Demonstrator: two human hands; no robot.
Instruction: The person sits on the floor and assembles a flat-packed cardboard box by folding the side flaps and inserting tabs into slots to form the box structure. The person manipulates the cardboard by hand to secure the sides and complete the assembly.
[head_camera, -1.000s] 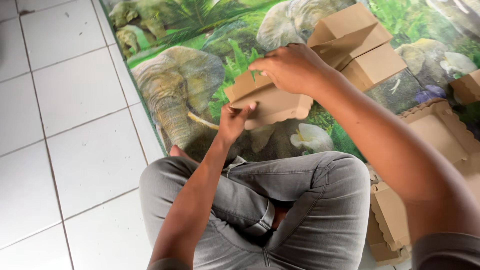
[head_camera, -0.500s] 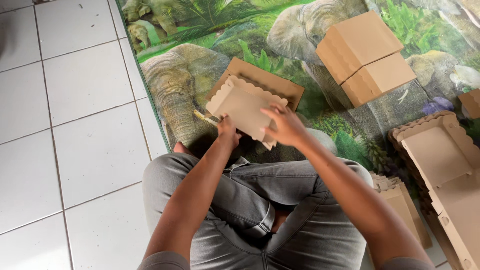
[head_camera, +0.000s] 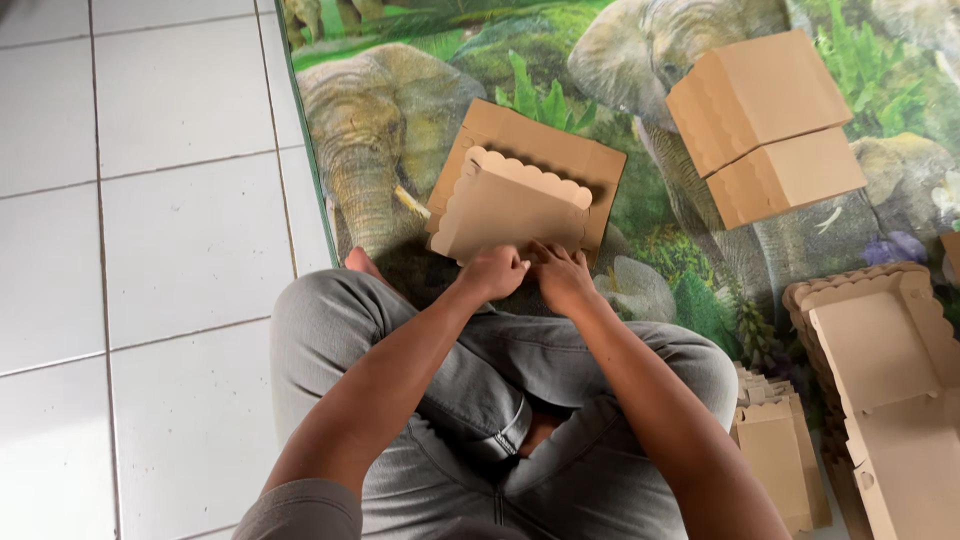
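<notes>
Hands met at the near edge of a flat brown cardboard box blank with scalloped flaps (head_camera: 515, 195). Left hand (head_camera: 492, 272) curled closed, pinching that edge; right hand (head_camera: 562, 278), just beside it, pressed bent fingers down on it. Blank lay just beyond both, on an elephant-print mat (head_camera: 400, 100).

We see a mat (head_camera: 420, 110) with big grey elephants and green leaves lying on a white tiled floor (head_camera: 150, 250). Its left edge runs along the tiles. Near the mat's far right corner, two closed brown boxes (head_camera: 765, 125) sit touching each other. At the mat's right edge, a stack of open boxes with wavy rims (head_camera: 880, 370) lies spread out. Just beside it, nearer to us, we see a small pile of flat brown cardboard pieces (head_camera: 780, 460).
</notes>
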